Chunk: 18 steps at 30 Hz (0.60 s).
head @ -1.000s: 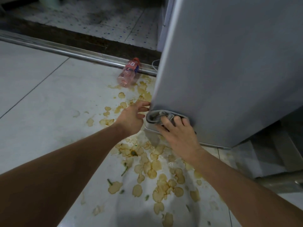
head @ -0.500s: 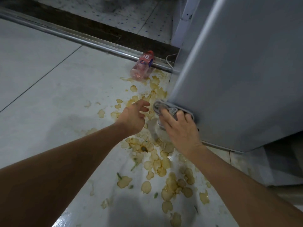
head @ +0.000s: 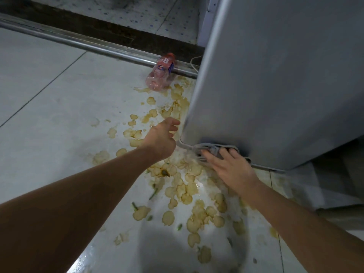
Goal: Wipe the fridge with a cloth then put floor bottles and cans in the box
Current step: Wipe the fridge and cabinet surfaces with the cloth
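Right hand [head: 232, 170] presses a grey cloth [head: 208, 149] flat-fingered against the fridge [head: 275, 85] base at centre frame; left hand [head: 161, 137] hovers loosely open. Bottle [head: 160, 72] lies upper centre. Cloth risks dragging through spilled food [head: 187, 190].

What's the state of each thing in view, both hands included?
Grey fridge: door shut.
Grey cloth: bunched, pressed against fridge's bottom edge.
Pink plastic bottle: capped, lying on floor.
Left hand: loosely curled, holds nothing.
Right hand: presses the cloth.
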Available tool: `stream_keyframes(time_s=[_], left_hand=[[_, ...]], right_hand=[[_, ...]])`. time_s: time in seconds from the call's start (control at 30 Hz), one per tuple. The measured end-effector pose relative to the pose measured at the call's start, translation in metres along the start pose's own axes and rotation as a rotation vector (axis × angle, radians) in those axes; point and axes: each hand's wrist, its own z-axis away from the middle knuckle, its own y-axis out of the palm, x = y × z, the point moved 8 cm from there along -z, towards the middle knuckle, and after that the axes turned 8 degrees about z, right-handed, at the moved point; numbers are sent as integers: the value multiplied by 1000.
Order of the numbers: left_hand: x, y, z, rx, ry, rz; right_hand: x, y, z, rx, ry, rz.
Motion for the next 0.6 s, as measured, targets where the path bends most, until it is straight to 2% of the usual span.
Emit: stream_keyframes(time_s=[0.1,0.2,0.3,0.4,0.5,0.6], left_hand=[[-2,-1,-3,-1,0,-13],[-6,3,-3,8,-8,-37],[-10,8,-2,11,-15,-39],[-13,8,-4,-4,-14,-34],[-17,8,-4,-43,-9,-44],[-18,12,-2,-93,-31,-40]], right_hand=[[-23,7,36,-91,198,-59],[-20,-6,22,-132,261,-147],[-5,-35,-16,-188,240,-159],[3,-45,-38,-163,174,-101],[-1,-28,-22,-128,62,-68],[-22,0,19,-81,65,-52]])
